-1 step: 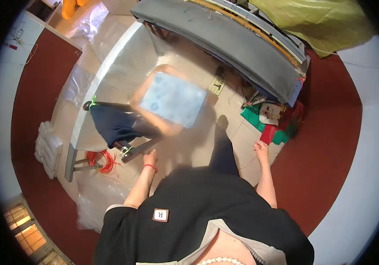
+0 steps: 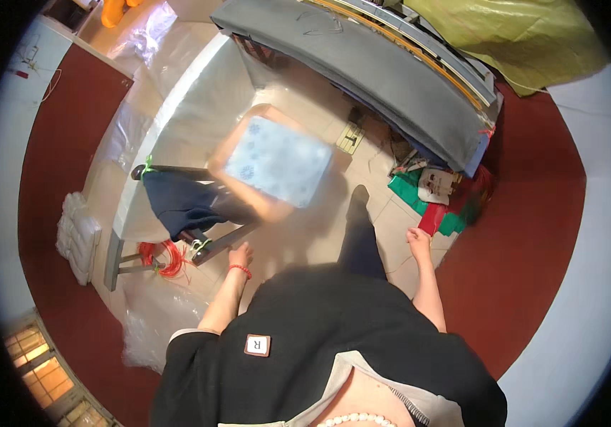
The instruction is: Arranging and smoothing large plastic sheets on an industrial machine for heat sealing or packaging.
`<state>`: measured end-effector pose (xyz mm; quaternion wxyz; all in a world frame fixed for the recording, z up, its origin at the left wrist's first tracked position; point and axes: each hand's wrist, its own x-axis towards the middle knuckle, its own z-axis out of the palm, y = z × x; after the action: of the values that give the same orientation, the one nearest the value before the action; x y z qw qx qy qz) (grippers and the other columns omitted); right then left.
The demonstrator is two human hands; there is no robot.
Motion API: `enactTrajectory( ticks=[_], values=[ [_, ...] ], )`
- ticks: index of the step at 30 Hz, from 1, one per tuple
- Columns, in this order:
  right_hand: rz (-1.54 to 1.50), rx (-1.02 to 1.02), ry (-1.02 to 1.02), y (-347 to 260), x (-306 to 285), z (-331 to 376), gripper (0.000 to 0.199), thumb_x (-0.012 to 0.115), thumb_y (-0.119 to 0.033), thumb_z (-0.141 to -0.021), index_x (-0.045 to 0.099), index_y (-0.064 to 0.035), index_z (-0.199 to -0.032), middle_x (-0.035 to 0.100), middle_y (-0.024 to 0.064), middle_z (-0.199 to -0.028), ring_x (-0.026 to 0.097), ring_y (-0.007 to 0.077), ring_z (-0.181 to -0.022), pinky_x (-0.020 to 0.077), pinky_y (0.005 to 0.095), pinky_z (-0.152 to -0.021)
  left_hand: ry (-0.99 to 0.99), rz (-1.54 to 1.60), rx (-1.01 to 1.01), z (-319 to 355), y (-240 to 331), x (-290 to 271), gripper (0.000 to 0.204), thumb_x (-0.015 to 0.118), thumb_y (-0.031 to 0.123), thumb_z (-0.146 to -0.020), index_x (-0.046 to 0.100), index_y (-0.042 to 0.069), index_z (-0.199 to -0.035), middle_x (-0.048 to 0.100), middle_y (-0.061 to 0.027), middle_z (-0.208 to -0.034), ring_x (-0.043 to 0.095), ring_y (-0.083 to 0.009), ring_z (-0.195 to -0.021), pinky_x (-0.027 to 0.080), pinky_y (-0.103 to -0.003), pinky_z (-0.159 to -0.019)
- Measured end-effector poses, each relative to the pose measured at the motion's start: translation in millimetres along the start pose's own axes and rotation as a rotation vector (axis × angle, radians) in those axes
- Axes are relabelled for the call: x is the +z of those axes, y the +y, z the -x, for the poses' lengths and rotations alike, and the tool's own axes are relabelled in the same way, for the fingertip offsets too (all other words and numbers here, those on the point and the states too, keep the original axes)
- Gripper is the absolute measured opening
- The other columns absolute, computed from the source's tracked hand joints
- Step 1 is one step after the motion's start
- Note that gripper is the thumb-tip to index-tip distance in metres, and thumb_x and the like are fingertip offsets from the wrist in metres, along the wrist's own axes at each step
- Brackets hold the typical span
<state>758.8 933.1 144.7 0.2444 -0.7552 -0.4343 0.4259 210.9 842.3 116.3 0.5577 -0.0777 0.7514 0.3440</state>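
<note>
Bundle, white (image 2: 77, 235), puffy and stacked, at the left of the frame; clear plastic sheet (image 2: 162, 324), crumpled, lower left; red cord (image 2: 174, 265), coiled, left of centre; dark blue cloth (image 2: 181, 205), draped over a dark frame (image 2: 228, 241) with green ties, left of centre. Left hand (image 2: 241, 255), just below the end of that frame, fingers loosely bent and half spread, nothing seen in its grasp; red bracelet (image 2: 240, 271) at the wrist. Pale blue panel (image 2: 277, 160), rectangular, brown-edged, blurred, at centre, above the left hand and well apart from it. Grey padded bench (image 2: 377, 80), slanting across the top. Foot, dark-covered (image 2: 357, 206), right of centre. Green cloth (image 2: 405, 186), right of centre. Right hand (image 2: 419, 240), fingers curled inward; whether anything is held cannot be told. Red item (image 2: 431, 218), flat, just above the right hand; contact unclear. Yellow-green sheet (image 2: 512, 43), wrinkled, upper right.
</note>
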Motion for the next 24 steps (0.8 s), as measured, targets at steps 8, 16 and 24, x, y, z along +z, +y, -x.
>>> enactTrajectory(
  ticks=[8, 16, 24],
  values=[
    [0.247, -0.154, -0.247, -68.4, -48.7, -174.0, 0.026, 0.060, -0.014, -0.076, 0.060, -0.0033, -0.100, 0.064, 0.0109, -0.086, 0.061, 0.0155, -0.079, 0.0470, 0.0271, -0.070, -0.029, -0.528, 0.010, 74.5, 0.2, 90.6, 0.027, 0.054, 0.016, -0.082, 0.051, 0.006, -0.106, 0.060, -0.0039, -0.078, 0.057, -0.0136, -0.063, 0.040, -0.022, -0.049],
    [0.028, -0.324, -0.041, -129.9, -96.7, -323.6, 0.020, 0.054, -0.006, -0.081, 0.058, -0.0006, -0.099, 0.063, 0.0072, -0.077, 0.057, 0.0110, -0.066, 0.0461, 0.0241, -0.061, -0.227, -0.662, 0.401, 70.8, 81.8, 210.9, 0.029, 0.052, 0.021, -0.085, 0.056, 0.001, -0.106, 0.061, -0.0022, -0.081, 0.055, -0.0095, -0.071, 0.044, -0.024, -0.060],
    [-0.047, -0.290, 0.073, -115.5, -99.8, -336.2, 0.017, 0.055, -0.005, -0.080, 0.059, -0.0008, -0.097, 0.061, 0.0043, -0.075, 0.055, 0.0092, -0.065, 0.0451, 0.0230, -0.062, -0.154, -0.640, 0.798, -4.2, 250.9, 293.9, 0.028, 0.055, 0.010, -0.080, 0.056, 0.000, -0.106, 0.061, -0.0136, -0.100, 0.057, -0.0192, -0.094, 0.044, -0.029, -0.081]
  ],
)
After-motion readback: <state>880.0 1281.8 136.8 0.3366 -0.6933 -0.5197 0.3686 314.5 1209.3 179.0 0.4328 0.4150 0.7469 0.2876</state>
